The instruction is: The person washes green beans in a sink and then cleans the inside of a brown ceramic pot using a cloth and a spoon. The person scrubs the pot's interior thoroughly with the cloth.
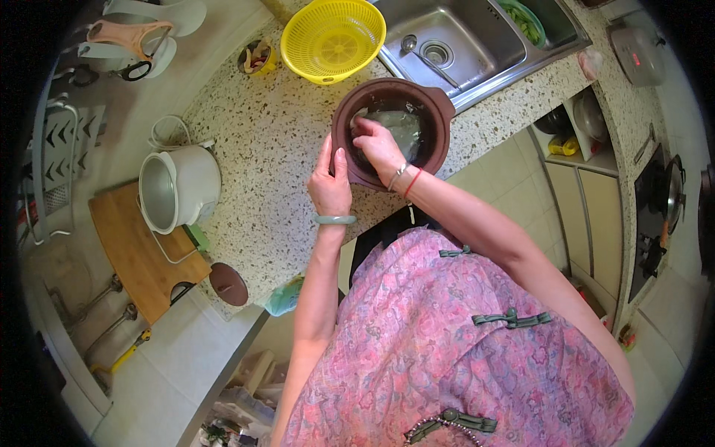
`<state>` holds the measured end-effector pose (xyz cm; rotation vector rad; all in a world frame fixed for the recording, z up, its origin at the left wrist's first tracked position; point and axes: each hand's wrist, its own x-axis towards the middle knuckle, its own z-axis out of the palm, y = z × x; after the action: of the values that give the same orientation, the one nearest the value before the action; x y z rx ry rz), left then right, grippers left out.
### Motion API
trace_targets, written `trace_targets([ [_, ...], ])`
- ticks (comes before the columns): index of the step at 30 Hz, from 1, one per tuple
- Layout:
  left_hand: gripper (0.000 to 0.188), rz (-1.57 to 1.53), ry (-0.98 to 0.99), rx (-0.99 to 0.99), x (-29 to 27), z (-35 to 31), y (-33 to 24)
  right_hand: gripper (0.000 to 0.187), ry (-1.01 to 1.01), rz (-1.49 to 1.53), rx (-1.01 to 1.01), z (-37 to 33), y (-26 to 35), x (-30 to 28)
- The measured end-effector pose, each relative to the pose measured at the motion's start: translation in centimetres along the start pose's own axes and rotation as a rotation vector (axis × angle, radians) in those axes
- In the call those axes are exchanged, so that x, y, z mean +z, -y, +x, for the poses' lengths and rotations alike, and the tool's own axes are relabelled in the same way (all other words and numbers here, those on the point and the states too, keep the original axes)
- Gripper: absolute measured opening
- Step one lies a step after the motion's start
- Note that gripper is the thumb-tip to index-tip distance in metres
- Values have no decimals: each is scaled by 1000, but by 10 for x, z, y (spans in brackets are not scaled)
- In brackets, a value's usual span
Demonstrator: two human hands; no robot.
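A dark brown round pot (445, 103) with stubby handles rests on the speckled counter beside the sink. My left hand (330, 186), below which a green bangle circles the wrist, grips the pot's near left rim, thumb and fingers upright against the wall. Inside the pot, my right hand (380, 151) has its fingers curled by the left inner wall; whatever they hold, if anything, is hidden. A pale, shiny patch (404, 131) covers part of the pot's bottom, and I cannot tell whether it is water or something lying there.
Behind the pot stands a yellow colander (333, 41), with a small cup of scraps (257, 58) to its left. A steel sink (477, 46) holds a ladle (409, 43). Leftward are a white inner-pot appliance (195, 182), a wooden board (123, 242) and a brown lid (228, 284).
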<state>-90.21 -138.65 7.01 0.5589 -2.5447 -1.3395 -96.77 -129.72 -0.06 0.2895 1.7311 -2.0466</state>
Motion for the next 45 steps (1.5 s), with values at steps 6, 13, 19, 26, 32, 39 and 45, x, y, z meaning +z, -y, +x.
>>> trace_targets([
  [6,35,-70,29,-111,-1,-1,1,53,24,-45,10,-27,24,5],
  [13,35,-47,0,-28,1,-2,5,55,-55,-47,8,3,13,2],
  [19,35,-123,5,-74,3,0,9,51,43,78,13,-38,38,10],
  [26,35,-108,-1,-63,5,-4,9,45,-156,-66,11,13,8,7],
  [32,37,-10,-6,-10,-1,-6,8,26,-279,270,261,38,4,-2],
  [39,40,351,143,-14,-10,30,-4,56,-143,419,49,21,10,-11],
  [45,36,248,101,127,1,31,14,59,-49,301,29,-9,26,1],
])
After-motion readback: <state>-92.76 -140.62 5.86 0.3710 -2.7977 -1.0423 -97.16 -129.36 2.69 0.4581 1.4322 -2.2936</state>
